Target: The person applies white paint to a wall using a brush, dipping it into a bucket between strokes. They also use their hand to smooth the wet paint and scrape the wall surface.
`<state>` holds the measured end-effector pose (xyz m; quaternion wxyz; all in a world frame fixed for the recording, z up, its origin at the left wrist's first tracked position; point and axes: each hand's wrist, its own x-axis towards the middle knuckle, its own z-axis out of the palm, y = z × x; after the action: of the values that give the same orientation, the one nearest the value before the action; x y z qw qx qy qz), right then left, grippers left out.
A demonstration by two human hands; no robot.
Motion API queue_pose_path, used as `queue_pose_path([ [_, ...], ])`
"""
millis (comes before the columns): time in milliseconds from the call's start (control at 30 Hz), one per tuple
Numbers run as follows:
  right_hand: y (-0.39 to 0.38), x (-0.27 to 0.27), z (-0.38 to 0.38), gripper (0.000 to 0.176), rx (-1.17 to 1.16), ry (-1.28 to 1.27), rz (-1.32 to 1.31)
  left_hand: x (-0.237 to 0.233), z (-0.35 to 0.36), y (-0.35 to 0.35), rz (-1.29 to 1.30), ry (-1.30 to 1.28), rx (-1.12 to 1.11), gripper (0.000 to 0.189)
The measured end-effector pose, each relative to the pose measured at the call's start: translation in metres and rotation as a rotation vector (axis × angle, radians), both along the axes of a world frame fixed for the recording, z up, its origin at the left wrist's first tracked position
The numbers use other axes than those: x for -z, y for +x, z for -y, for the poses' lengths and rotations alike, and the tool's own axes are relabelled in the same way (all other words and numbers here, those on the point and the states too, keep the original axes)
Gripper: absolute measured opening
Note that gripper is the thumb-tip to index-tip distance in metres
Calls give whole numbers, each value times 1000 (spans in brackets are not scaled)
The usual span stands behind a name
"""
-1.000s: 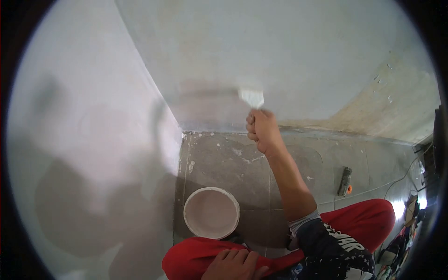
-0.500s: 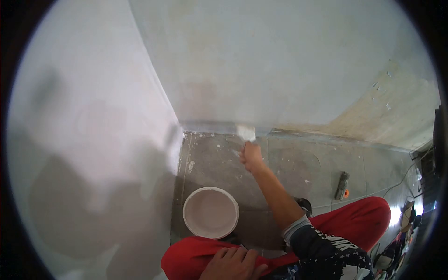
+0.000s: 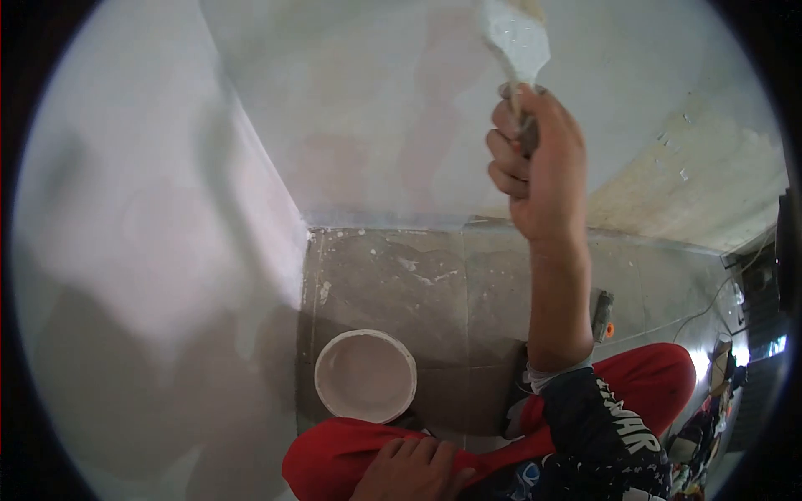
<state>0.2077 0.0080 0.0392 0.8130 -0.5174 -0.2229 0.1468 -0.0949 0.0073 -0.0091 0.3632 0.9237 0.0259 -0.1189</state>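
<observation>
A wide paintbrush (image 3: 520,42), its head coated white, is held upright by its handle in my right hand (image 3: 539,154), raised in front of the wall (image 3: 359,108). The fingers of that hand are wrapped round the handle. My left hand (image 3: 409,470) lies on the red trouser leg over my knee, holding nothing, with its fingers slightly apart. Just beyond that knee, a round bucket (image 3: 365,376) with pale paint in it stands on the floor.
A second wall (image 3: 150,209) meets the first in a corner on the left. The grey tiled floor (image 3: 384,275) has white spatters. A dark tool with an orange end (image 3: 602,316) lies right of my right forearm. Clutter and a cable are at the far right.
My right hand has risen with the paintbrush from the foot of the wall to the top of the view. The left hand stays on the knee. The view has shifted slightly.
</observation>
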Motion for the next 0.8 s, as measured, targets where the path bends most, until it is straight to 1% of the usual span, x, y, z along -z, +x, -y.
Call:
queue_pose_path([
  [67, 10, 2, 23, 19, -6, -6, 21, -3, -1, 3, 13, -23, -14, 39],
  [133, 20, 37, 41, 19, 99, -79, -67, -7, -1, 8, -88, -88, -33, 38],
  [200, 27, 105, 52, 19, 306, -103, -132, -5, -1, 8, -56, -100, -33, 37],
  [267, 25, 180, 57, 20, 496, -237, -276, -4, 1, 8, -36, -112, -36, 37],
  [300, 26, 227, 59, 20, 473, -273, -296, -4, 2, 9, -46, -87, -41, 36],
  [333, 23, 257, 61, 21, 446, -309, -319, -4, 3, 9, -59, -60, -49, 35],
  [367, 16, 263, 63, 21, 432, -317, -328, -2, 3, 9, -72, -64, -62, 35],
  [433, -7, 277, 58, 21, 156, -448, -380, 0, 6, 7, -23, -50, -58, 34],
  [467, -14, 276, 55, 22, 107, -503, -270, -3, 7, 6, -73, -74, -124, 34],
  [500, -19, 261, 49, 23, 46, -552, -157, -5, 4, 8, -45, -46, -69, 33],
  [533, -23, 241, 46, 24, -56, -614, -153, -6, 2, 9, -12, -17, -16, 32],
  [567, -27, 207, 39, 24, -152, -667, -139, -4, 3, 7, -49, -39, -85, 32],
  [633, -27, 148, 27, 23, -489, -769, 9, -1, 5, 5, 84, -52, -97, 31],
  [667, -28, 129, 23, 22, -592, -865, 170, -2, 3, 3, 67, -58, -134, 31],
  [700, -30, 115, 21, 21, -685, -954, 342, -3, 3, 4, 66, -27, -123, 30],
  [733, -36, 104, 17, 21, -713, -958, 347, -3, 4, 3, 70, 3, -107, 30],
  [800, -54, 91, 10, 16, -969, -1035, 797, -1, 7, 0, 67, 5, -126, 30],
])
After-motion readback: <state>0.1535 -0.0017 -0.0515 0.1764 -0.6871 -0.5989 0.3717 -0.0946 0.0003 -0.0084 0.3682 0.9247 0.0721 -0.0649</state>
